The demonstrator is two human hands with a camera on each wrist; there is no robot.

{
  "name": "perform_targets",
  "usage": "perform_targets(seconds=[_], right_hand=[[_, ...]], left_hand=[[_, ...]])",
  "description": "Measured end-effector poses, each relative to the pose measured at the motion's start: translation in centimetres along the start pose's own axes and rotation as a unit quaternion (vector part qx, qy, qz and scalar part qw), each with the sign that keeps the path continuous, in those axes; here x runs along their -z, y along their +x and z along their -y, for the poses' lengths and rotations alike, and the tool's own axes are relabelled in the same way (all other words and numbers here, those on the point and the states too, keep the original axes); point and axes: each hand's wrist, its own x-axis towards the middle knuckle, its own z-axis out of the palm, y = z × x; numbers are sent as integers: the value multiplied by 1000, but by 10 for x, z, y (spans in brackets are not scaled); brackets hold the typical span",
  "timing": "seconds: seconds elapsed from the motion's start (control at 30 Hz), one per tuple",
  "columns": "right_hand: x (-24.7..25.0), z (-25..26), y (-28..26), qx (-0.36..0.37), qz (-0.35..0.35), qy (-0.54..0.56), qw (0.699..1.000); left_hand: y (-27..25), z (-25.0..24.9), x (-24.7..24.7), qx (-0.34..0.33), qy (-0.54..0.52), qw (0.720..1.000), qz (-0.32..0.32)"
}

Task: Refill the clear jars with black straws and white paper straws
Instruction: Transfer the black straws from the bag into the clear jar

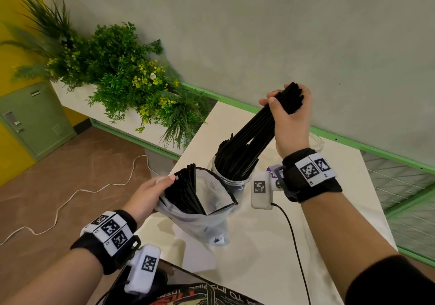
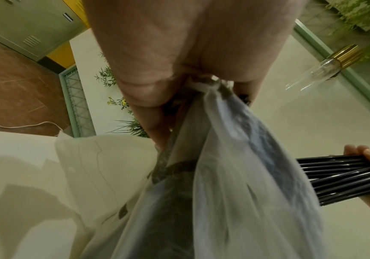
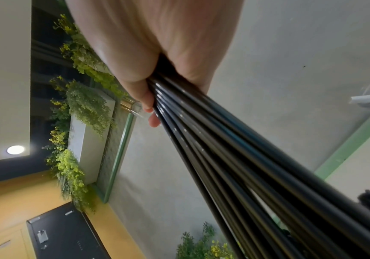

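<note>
Black straws in right hand | left hand pinches bag

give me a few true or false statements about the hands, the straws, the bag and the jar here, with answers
1. The right hand grips a bundle of black straws. True.
2. The left hand lies flat on the table. False: it holds the rim of the plastic bag.
3. The plastic bag is empty. False: black straws stand in it.
4. The clear jar already holds black straws. True.
5. The bundle's lower ends are inside the bag. False: they point into the jar.
</note>
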Motion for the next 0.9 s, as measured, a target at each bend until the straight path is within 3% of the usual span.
perform_targets(seconds=[0.4, 0.53, 0.67, 0.83, 0.9], right_hand=[[-9, -32, -40, 18, 9, -60, 998], [-18, -61, -52, -54, 69, -85, 992], [-10, -86, -55, -151, 160, -133, 966], [-8, -87, -52, -208, 171, -108, 957], [-6, -88, -52, -187, 167, -94, 964]], left_hand=[[5, 1, 3, 1, 9, 1000, -4], [5, -2, 0, -1, 20, 1000, -5], [6, -2, 0, 2, 24, 1000, -10], [7, 3, 7, 11, 23, 1000, -18], [7, 4, 9, 16, 26, 999, -19]])
